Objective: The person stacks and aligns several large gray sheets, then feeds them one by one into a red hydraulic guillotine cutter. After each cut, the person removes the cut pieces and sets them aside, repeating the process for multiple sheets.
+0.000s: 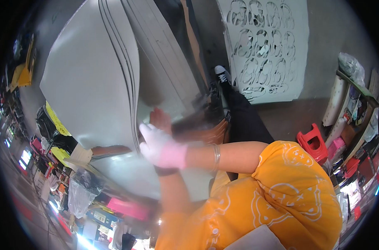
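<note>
A bundle of large, thin grey sheets (91,79) rises and curves at the left, its layered edges turned toward my hands. My right hand (156,143), in a white glove with a pink cuff, crosses over my left wrist. Its fingers are spread, with the tips against the sheets' edges. Just beyond it is my bare left hand (161,119), somewhat blurred, its fingers stretched out over the pale sheet surface beneath. The glove hides part of that hand. A dark band (166,171) circles my left wrist.
A cut-out white sheet (262,54) with rows of holes lies on the floor at the far right. Brownish layered sheets (208,131) sit beside my dark-trousered leg. A red stool (313,143) and a cluttered rack (356,104) stand right. Bags (81,191) crowd the lower left.
</note>
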A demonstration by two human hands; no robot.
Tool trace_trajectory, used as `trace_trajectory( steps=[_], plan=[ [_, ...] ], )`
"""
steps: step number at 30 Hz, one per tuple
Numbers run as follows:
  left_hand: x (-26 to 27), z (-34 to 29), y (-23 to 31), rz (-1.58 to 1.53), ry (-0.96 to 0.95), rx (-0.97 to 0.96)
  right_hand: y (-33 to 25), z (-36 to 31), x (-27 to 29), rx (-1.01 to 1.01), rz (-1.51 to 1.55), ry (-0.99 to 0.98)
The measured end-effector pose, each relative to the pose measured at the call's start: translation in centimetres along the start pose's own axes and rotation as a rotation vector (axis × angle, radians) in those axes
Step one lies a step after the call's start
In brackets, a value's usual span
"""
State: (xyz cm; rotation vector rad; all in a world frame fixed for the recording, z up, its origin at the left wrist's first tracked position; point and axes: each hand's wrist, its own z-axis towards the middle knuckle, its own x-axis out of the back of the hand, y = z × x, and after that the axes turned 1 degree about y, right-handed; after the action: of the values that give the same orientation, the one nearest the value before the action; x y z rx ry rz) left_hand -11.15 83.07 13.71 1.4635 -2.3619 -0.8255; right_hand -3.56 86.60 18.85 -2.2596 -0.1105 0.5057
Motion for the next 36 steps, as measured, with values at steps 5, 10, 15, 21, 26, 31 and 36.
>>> trace_trajectory(
  steps=[5, 10, 15, 21, 26, 31, 36],
  plan=[
    [1.0, 0.2, 0.9, -0.019, -0.041, 0.020, -0.3, -0.1, -0.4, -0.057, -0.109, 0.068],
    [2.4, 0.6, -0.2, -0.033, -0.060, 0.037, 0.4, -0.4, -0.4, -0.032, -0.080, 0.123],
    [2.3, 1.9, 0.3, -0.131, -0.283, 0.017, 0.4, -2.5, 2.4, 0.041, -0.074, 0.039],
    [1.7, 2.4, 3.4, -0.417, -0.499, 0.154, 5.8, -2.5, 6.3, 0.137, -0.204, 0.454],
    [2.1, 1.6, 2.4, -0.482, -0.479, 0.250, 8.6, -0.7, 5.7, -0.126, -0.281, 0.379],
    [2.7, 1.1, 2.0, -0.398, -0.474, 0.286, 8.0, -1.0, 5.8, -0.091, -0.281, 0.471],
    [3.7, 1.4, 2.7, -0.313, -0.660, 0.370, 5.9, -1.1, 5.6, 0.005, -0.164, 0.414]
  ],
)
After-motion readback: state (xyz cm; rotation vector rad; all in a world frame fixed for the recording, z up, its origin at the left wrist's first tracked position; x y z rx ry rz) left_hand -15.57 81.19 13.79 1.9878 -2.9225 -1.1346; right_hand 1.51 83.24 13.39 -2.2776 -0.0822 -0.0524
